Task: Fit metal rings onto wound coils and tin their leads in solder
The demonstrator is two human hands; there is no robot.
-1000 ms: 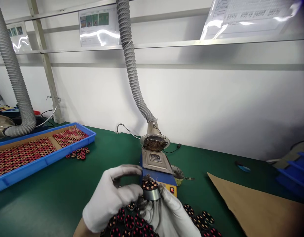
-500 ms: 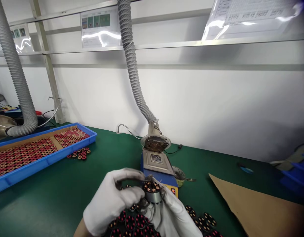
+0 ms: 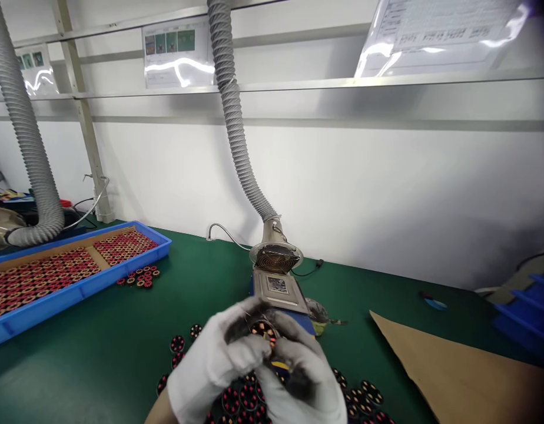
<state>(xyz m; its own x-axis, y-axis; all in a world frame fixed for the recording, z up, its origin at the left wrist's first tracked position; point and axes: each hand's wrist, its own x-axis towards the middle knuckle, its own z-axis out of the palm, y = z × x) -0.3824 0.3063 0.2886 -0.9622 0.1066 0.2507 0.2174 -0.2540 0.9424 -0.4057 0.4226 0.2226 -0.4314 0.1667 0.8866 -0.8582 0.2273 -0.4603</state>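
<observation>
In white gloves with darkened fingertips, both my hands meet at the lower middle of the head view. Between them sits a small round part with copper-coloured segments (image 3: pixel 264 331), mostly covered by the fingers. My left hand (image 3: pixel 214 359) closes on it from the left, thumb and forefinger pinching its edge. My right hand (image 3: pixel 309 368) is curled round its right side. Below and beside the hands lie several black round parts with red or copper-coloured segments (image 3: pixel 248 397), partly hidden by the gloves.
A hot-plate-like metal block (image 3: pixel 281 291) on a blue base stands behind my hands, under a fume hose (image 3: pixel 241 141). A blue tray (image 3: pixel 84 288) of red-and-tan round pieces is left, with loose pieces (image 3: pixel 142 277) beside it. Brown cardboard (image 3: pixel 457 371) and blue bins (image 3: pixel 526 321) are right.
My right hand has turned and curled its fingers in round the part, hiding its metal ring. My left hand has shifted slightly right, uncovering black round parts at its left.
</observation>
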